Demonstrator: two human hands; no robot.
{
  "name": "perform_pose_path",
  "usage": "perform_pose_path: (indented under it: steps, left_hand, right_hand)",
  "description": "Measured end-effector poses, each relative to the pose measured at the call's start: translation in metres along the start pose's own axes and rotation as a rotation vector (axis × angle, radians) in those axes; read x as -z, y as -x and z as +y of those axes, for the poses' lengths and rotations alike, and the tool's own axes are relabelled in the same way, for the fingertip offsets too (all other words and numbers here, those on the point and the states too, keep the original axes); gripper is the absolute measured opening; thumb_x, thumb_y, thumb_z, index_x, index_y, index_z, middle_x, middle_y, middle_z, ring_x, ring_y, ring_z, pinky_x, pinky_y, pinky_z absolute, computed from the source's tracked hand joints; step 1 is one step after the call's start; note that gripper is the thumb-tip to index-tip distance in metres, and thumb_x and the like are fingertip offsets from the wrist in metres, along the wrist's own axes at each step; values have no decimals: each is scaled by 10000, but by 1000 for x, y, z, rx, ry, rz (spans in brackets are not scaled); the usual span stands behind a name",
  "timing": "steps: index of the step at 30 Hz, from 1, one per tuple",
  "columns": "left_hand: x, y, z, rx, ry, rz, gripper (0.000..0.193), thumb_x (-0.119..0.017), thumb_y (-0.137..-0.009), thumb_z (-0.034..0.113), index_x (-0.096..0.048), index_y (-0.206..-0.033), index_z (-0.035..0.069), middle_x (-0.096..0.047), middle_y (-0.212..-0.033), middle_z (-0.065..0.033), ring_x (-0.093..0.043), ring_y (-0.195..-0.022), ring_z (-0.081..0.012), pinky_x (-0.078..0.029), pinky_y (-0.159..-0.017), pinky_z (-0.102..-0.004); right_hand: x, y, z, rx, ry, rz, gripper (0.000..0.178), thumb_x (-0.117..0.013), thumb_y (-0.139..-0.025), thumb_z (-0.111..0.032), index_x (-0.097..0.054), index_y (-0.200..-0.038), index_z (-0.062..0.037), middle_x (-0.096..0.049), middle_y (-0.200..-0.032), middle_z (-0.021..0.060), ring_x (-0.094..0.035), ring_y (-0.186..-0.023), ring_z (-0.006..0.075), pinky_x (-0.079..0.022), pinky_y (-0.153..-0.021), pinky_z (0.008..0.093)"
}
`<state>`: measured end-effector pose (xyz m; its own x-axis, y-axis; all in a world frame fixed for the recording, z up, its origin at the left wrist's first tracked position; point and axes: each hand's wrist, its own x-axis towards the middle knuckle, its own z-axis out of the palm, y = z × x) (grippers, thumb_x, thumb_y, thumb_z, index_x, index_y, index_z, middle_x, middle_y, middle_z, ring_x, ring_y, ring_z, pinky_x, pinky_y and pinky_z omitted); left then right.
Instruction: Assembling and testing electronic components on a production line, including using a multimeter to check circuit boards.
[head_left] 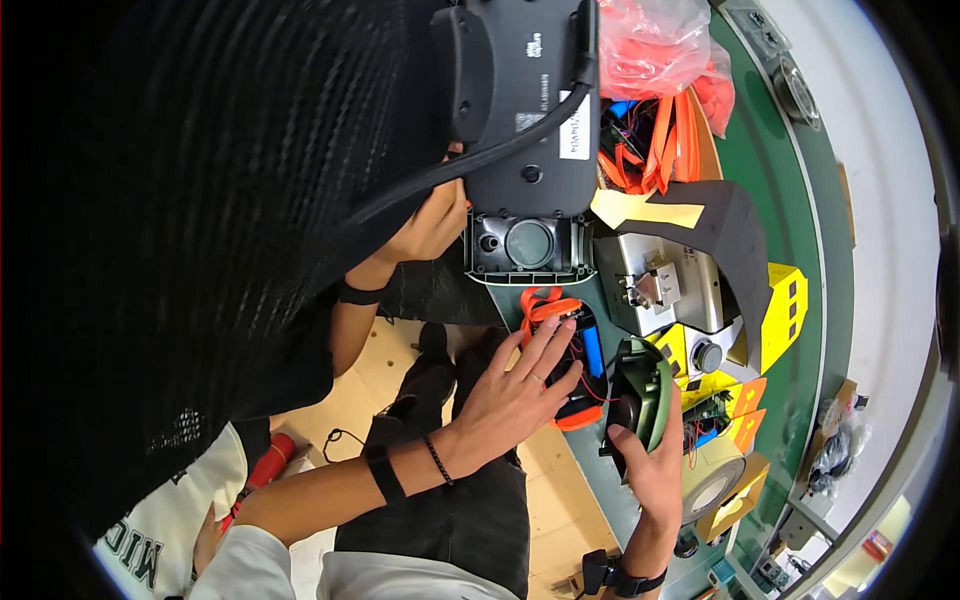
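Observation:
My right hand (652, 470) grips a dark green plastic housing (650, 395), thumb on its near side and fingers round the far edge. My left hand (515, 400), fingers stretched out and spread, rests over an opened assembly with a blue cylindrical cell (593, 352), thin red wires and an orange strap (548, 303). Its palm hides part of that assembly, and a red wire runs from there toward the green housing. To the left, a co-worker's hand (432, 228) is at the edge of another open housing (530, 243) with a round recess.
A black device with a cable (530, 110) covers the upper middle, near the co-worker's dark clothing (200, 200). On the green bench (755, 130) are a metal fixture (650, 285), yellow boxes (785, 315), a tape roll (712, 490), a carton with orange straps (680, 145) and pink plastic bags (655, 45).

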<state>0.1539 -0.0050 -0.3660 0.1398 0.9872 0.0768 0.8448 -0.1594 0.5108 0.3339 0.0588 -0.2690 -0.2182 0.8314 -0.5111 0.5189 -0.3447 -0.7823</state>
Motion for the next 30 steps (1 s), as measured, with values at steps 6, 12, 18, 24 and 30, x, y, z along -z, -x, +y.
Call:
perform_pose_path:
  steps: [6,12,18,24,30]
  left_hand:
    - [-15,3,6,28,-81,63,431,-733,-778,254,-662,-1197,179,-292,-1586,-208,-249,-1473,-395,-332,-1094,-535]
    - [-14,1,9,47,-79,27,357,-663,-830,239,-673,-1176,152,-277,-1602,-201,-222,-1490,-398,-328,-1100,-546]
    - [-11,2,11,43,-107,-13,400,-639,-885,326,-648,-1249,161,-272,-1614,-189,-198,-1497,-405,-273,-1131,-550]
    - [11,33,-4,28,41,-12,427,-614,-888,193,-597,-1303,95,-290,-1605,-178,-246,-1495,-368,-324,-1136,-482]
    - [30,89,-18,331,350,173,367,-598,-842,-4,-586,-1203,56,-476,-1379,-164,-445,-1321,-366,-400,-1073,-463]
  right_hand:
    - [-6,-3,-13,-89,-241,28,791,-624,-797,-24,-288,-1513,-32,-542,-1249,91,-539,-1072,172,-465,-927,292]
    - [-10,-11,2,27,-175,-55,801,-637,-845,-50,-251,-1547,-66,-536,-1220,85,-536,-1020,161,-459,-900,287]
    - [-33,-4,6,143,80,-2,777,-684,-883,-119,-286,-1545,-39,-520,-1318,200,-551,-1170,253,-475,-976,376]
    - [-60,1,0,340,539,130,852,-809,-788,-243,-394,-1517,-92,-514,-1280,214,-483,-1185,374,-384,-1037,462]
    - [-79,-5,11,361,686,293,898,-861,-693,-334,-473,-1487,-176,-466,-1294,222,-450,-1205,391,-336,-1054,521]
